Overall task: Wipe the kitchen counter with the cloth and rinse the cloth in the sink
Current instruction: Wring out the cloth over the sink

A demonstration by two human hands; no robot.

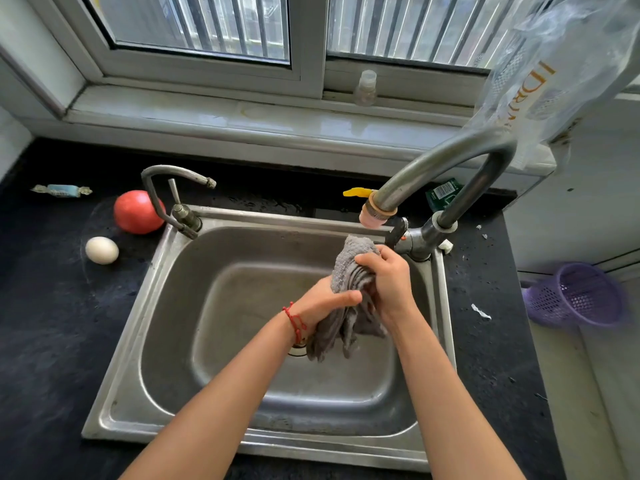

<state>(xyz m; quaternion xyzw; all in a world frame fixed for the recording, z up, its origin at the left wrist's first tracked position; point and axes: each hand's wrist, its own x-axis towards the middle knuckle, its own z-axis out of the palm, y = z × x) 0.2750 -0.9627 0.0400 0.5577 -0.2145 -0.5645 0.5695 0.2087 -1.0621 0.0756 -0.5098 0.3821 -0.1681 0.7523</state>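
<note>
Grey cloth [349, 271] wrung over the steel sink [145, 306].
Left hand [325, 299] and right hand [388, 282] each have a curled grip round the bunched cloth, below the pink-tipped faucet [374, 216].

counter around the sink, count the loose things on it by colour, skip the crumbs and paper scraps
Red: 1, the round red tomato
White: 1, the white egg
Pale blue: 1, the wrapped pale blue candy
Yellow: 1, the yellow plastic piece
Green: 1, the dark green barcoded packet
Total: 5 on the black counter
</note>
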